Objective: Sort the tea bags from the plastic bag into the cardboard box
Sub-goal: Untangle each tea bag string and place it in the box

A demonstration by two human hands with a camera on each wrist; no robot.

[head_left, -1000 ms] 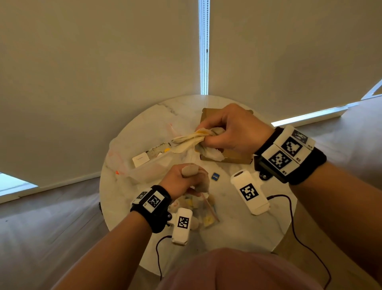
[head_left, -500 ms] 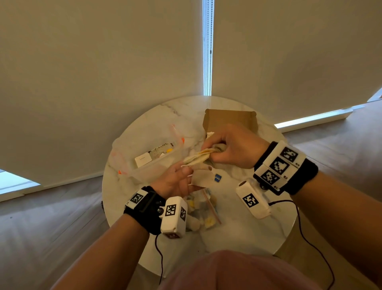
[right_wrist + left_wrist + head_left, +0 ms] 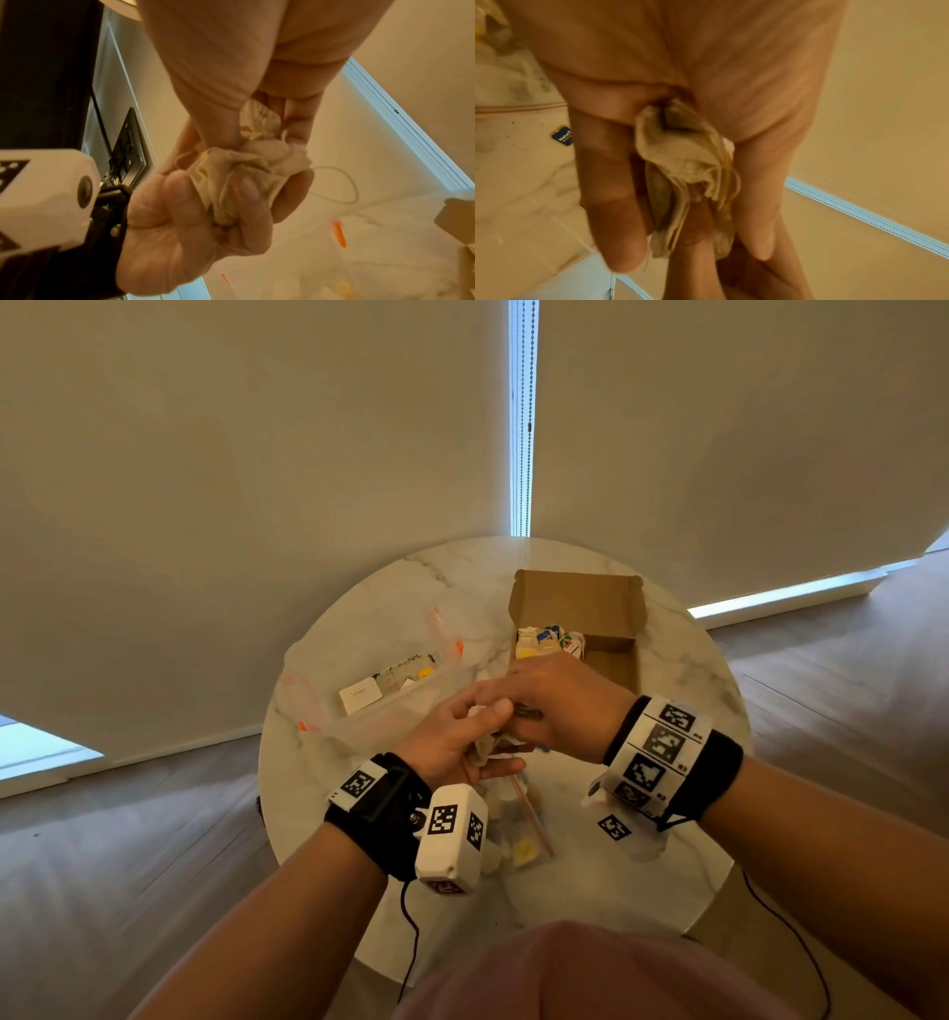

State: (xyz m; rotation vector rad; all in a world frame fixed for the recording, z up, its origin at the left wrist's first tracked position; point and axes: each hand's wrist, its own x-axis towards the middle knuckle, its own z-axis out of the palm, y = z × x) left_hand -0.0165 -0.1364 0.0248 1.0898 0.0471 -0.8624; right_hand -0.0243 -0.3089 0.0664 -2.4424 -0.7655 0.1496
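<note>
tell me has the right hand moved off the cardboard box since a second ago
Yes. The right hand pulled back toward the person, off the cardboard box, meeting the left hand.

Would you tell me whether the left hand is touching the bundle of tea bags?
Touching. The right wrist view shows the left hand with fingers curled round the bundle of tea bags, while the right hand pinches it from above.

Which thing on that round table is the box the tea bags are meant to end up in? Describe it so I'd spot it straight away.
Start at the round marble table and look to its far right part, just beyond the two joined hands. There sits the cardboard box, plain brown, its lid flap standing open at the back, with a few tea bags bunched in its left end. Unlike the clear plastic bag to its left, it is opaque and stiff.
</note>
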